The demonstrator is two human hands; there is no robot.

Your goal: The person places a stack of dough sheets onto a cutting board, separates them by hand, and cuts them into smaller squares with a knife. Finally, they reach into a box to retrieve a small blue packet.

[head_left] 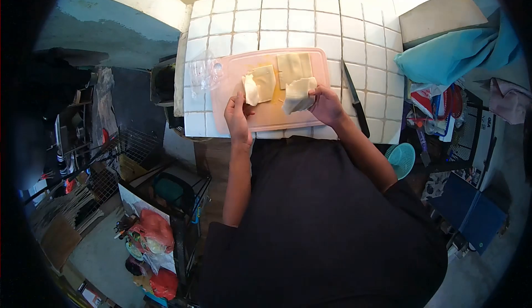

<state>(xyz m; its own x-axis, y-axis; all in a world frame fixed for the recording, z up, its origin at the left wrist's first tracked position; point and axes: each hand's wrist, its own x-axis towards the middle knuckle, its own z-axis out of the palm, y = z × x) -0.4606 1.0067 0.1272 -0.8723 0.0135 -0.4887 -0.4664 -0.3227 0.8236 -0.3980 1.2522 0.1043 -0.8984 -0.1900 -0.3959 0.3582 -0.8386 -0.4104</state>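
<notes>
A pink cutting board point(271, 121) lies on the white tiled counter, with yellowish stains on it. My left hand point(239, 121) pinches a torn, pale thin sheet point(251, 91) over the board's left part. Just behind that piece lies a squarish pale sheet point(267, 81). My right hand point(326, 106) grips another pale sheet point(298, 95) with a ragged edge, held at its right side. Partly behind it, a flat square sheet point(295, 67) rests at the back right of the board.
On the tiled counter point(274, 22), a knife point(354, 97) with a black handle lies right of the board. Clear plastic point(204, 71) sits at the board's left edge. A turquoise basket point(400, 160) is beyond the counter's right front corner, below a teal cloth point(449, 53).
</notes>
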